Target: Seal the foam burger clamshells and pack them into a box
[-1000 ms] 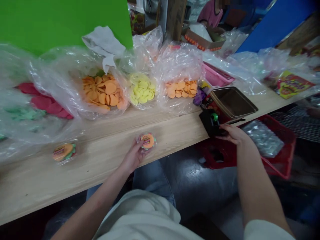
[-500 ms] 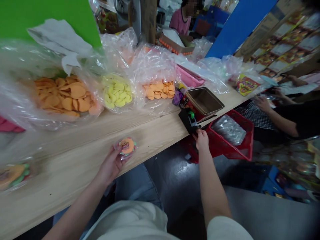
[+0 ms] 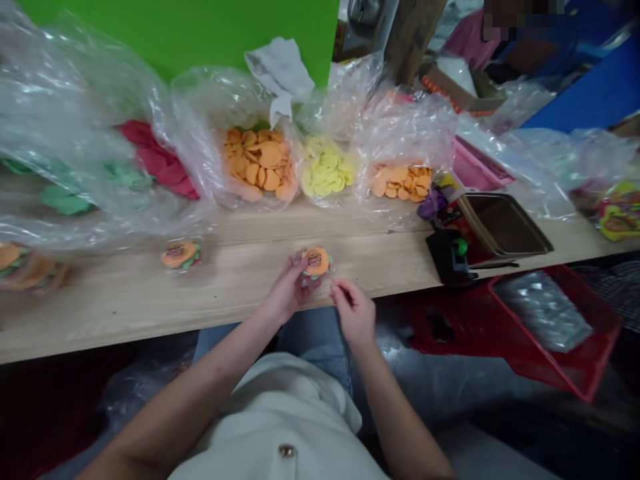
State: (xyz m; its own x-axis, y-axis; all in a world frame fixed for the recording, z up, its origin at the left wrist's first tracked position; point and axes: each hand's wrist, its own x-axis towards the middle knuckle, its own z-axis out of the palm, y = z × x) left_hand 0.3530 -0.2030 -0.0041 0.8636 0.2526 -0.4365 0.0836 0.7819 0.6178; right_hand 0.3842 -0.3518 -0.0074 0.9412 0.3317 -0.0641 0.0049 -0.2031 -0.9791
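Note:
My left hand (image 3: 285,292) holds a small toy burger in clear wrapping (image 3: 317,262) by its left side, just above the table's front edge. Close by on the right, my right hand (image 3: 356,313) is closed in a pinch, its fingertips near the wrapping's lower right edge. Anything in that pinch is too small to make out. A black tape dispenser with a green roll (image 3: 447,257) stands further right at the table edge. Another wrapped toy burger (image 3: 181,255) lies to the left, and several more wrapped burgers (image 3: 30,267) are at the far left.
Along the back of the table (image 3: 240,240) stand clear bags of orange pieces (image 3: 260,163), yellow pieces (image 3: 326,170) and lighter orange pieces (image 3: 401,181). A brown open tin (image 3: 510,227) sits behind the dispenser. Below the edge is a red crate (image 3: 593,373) with clear plastic packs.
My right hand has left the tape dispenser and come over to the burger in my left hand. The view has turned left, bringing more of the table's left side into sight.

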